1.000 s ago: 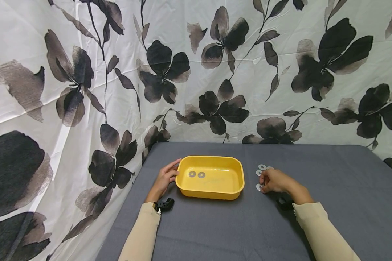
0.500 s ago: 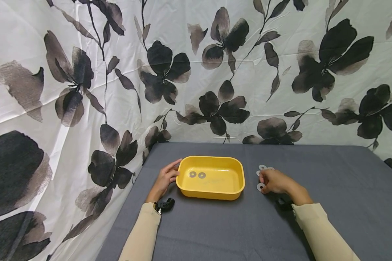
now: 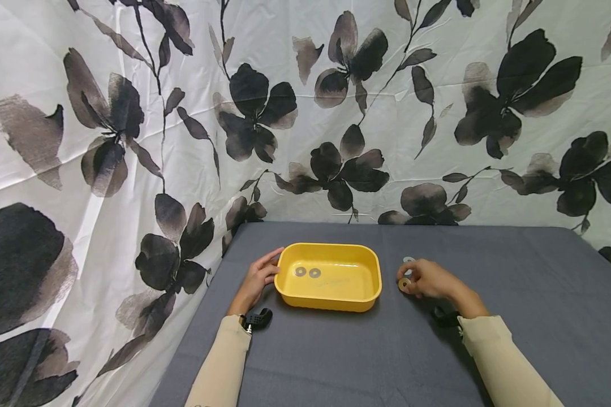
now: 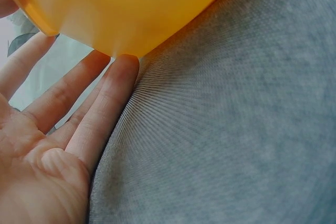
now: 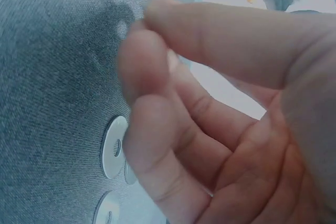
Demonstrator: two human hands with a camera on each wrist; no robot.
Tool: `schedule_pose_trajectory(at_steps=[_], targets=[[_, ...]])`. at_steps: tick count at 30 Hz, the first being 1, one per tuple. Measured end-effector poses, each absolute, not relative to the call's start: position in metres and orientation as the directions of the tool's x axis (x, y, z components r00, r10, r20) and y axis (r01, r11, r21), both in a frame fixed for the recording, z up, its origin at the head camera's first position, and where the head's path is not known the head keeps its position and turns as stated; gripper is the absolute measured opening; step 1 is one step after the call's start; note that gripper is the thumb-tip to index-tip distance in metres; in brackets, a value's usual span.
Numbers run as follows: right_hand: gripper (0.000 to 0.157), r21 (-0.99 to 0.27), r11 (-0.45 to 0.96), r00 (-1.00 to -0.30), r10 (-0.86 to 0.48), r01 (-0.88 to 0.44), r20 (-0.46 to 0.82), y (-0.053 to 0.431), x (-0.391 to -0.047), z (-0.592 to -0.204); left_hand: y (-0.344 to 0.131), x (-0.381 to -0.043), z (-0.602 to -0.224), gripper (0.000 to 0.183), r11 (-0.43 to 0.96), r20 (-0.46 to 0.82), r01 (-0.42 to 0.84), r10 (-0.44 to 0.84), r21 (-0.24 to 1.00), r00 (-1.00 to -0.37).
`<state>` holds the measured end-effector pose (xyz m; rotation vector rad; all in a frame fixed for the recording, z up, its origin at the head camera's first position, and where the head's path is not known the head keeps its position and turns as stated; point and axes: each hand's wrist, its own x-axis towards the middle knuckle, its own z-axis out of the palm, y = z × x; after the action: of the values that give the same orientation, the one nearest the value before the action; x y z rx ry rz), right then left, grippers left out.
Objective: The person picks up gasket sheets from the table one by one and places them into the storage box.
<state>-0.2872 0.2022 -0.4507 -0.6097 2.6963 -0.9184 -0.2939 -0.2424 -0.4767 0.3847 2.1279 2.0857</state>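
A yellow plastic tray [image 3: 328,304] stands on the grey cloth, with two flat metal washers [image 3: 314,273] lying in its left part. My left hand [image 3: 254,278] touches the tray's left end, its fingers [image 4: 105,108] stretched out against the wall. Right of the tray, my right hand [image 3: 430,280] pinches a washer [image 3: 404,285] between thumb and fingertips; it is tilted and catches a yellowish sheen. In the right wrist view the fingers hide that washer, while loose washers [image 5: 114,148] lie on the cloth beside the curled fingers.
Another washer [image 3: 409,259] shows just behind the right hand, partly covered by it. The grey cloth-covered table [image 3: 336,362] reaches back to a white curtain [image 3: 295,34] with dark flowers. A black wrist device [image 3: 258,319] sits at the left wrist.
The near washer, flat on the cloth before, is now tilted in my right fingertips and slightly farther back. My left hand and the tray have stayed in place.
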Motion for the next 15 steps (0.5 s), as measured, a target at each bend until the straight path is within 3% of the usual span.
schedule_pose_trajectory(at_steps=[15], targets=[[0.035, -0.744, 0.622, -0.926, -0.378, -0.244, -0.012, 0.2068, -0.2942, -0.4527, -0.2405, -0.2936, -0.4766, 0.052, 0.018, 0.075, 0.083, 0.268, 0.996, -0.960]])
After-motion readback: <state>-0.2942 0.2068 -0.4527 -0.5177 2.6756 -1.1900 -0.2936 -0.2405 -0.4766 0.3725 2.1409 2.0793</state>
